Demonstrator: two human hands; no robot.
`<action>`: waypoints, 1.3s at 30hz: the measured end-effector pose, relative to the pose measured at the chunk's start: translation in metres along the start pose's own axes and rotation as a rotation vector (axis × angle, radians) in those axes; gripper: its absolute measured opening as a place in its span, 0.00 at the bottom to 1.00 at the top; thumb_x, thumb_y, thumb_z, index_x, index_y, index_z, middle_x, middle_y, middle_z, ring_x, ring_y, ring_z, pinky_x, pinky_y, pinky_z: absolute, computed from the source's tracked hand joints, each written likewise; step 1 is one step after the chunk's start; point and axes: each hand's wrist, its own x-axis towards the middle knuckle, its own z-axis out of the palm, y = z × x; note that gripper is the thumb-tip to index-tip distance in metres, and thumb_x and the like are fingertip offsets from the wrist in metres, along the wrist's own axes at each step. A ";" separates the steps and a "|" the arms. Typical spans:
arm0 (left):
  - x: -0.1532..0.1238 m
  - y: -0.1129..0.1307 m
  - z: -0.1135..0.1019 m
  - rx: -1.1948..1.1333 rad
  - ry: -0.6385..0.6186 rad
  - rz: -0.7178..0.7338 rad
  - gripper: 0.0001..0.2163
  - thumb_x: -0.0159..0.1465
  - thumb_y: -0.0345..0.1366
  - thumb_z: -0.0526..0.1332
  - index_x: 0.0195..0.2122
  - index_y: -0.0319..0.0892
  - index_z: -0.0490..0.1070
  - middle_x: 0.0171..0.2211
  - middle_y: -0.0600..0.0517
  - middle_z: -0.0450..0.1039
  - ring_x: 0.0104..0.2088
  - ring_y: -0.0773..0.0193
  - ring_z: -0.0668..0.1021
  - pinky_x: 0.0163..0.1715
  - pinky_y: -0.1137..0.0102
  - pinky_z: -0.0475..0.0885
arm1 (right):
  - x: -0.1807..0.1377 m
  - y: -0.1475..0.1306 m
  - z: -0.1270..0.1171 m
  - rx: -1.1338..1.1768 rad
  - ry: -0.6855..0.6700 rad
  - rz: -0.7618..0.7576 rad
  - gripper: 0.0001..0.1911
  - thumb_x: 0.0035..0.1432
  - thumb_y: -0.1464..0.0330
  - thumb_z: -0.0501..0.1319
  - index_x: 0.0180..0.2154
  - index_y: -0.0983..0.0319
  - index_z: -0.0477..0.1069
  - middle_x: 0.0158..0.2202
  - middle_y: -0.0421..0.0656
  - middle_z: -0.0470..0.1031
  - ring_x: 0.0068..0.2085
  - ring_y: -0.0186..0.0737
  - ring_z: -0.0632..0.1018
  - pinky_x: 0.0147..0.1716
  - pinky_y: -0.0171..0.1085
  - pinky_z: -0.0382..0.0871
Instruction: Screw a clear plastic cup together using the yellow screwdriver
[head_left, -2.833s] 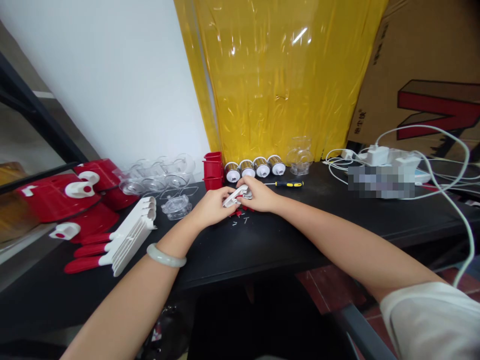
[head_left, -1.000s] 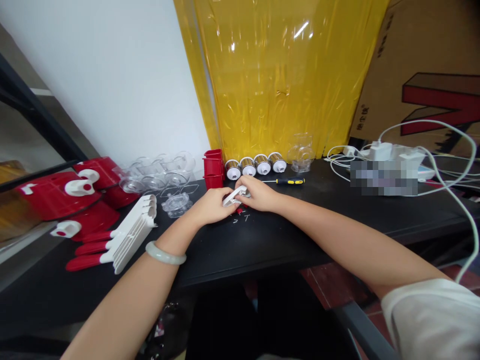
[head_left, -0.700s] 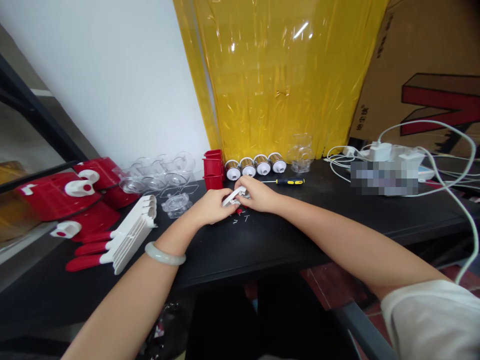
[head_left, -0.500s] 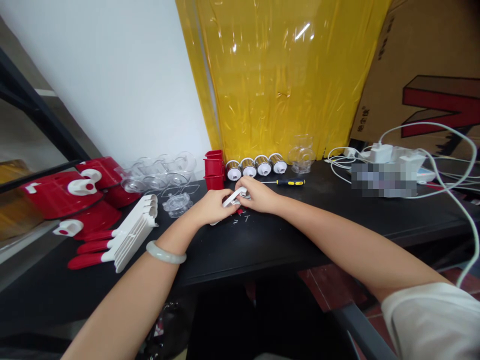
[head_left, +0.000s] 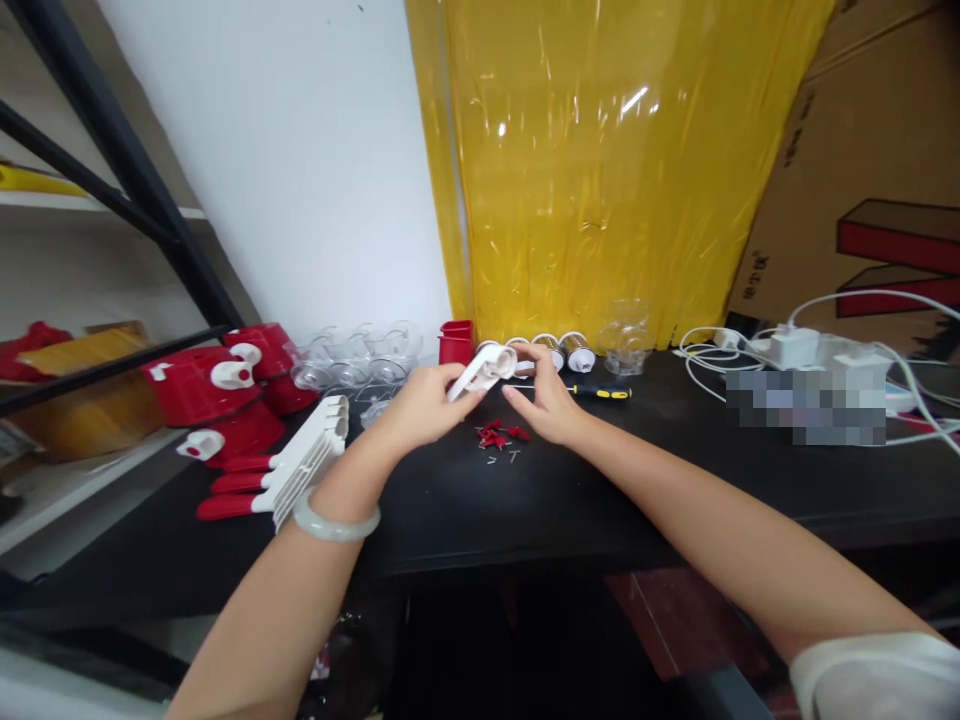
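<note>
My left hand (head_left: 421,405) is closed around a white plastic handle part (head_left: 481,368) and holds it raised above the black table (head_left: 570,500). My right hand (head_left: 546,398) sits just right of it, fingers loosely spread, index fingertip touching the part's round end. Small red clips and tiny metal pieces (head_left: 498,437) lie on the table below the hands. A pale bracelet (head_left: 335,523) circles my left wrist.
A yellow-handled screwdriver (head_left: 604,392) and metal-banded cylinders (head_left: 576,352) lie behind the hands. A red cup (head_left: 456,342), clear plastic bowls (head_left: 352,360), white ribbed pieces (head_left: 309,468) and red housings (head_left: 196,382) fill the left. Chargers and white cables (head_left: 795,350) lie right. Yellow film hangs behind.
Both hands have risen from the table with the white part. My right hand has loosened its grip on it, uncovering the red clips. The view has shifted to the left.
</note>
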 end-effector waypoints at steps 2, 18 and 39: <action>-0.008 0.004 -0.029 0.025 0.112 -0.034 0.14 0.64 0.46 0.60 0.36 0.39 0.75 0.23 0.53 0.73 0.24 0.66 0.72 0.25 0.71 0.63 | -0.002 0.002 0.002 0.010 0.019 0.001 0.29 0.66 0.61 0.59 0.63 0.58 0.50 0.58 0.55 0.60 0.60 0.51 0.68 0.54 0.53 0.72; -0.070 -0.166 -0.128 0.610 0.108 -0.439 0.18 0.69 0.49 0.44 0.47 0.40 0.60 0.36 0.41 0.74 0.37 0.48 0.79 0.37 0.62 0.71 | -0.006 0.007 0.011 -0.039 -0.045 0.009 0.30 0.63 0.66 0.60 0.64 0.56 0.53 0.56 0.53 0.62 0.57 0.53 0.70 0.53 0.57 0.73; -0.077 -0.199 -0.107 0.748 -0.072 -0.600 0.24 0.68 0.52 0.45 0.44 0.38 0.70 0.42 0.31 0.79 0.44 0.41 0.82 0.40 0.61 0.71 | -0.008 0.007 0.010 -0.036 -0.089 -0.006 0.28 0.63 0.68 0.59 0.62 0.56 0.53 0.53 0.53 0.64 0.55 0.51 0.72 0.49 0.54 0.75</action>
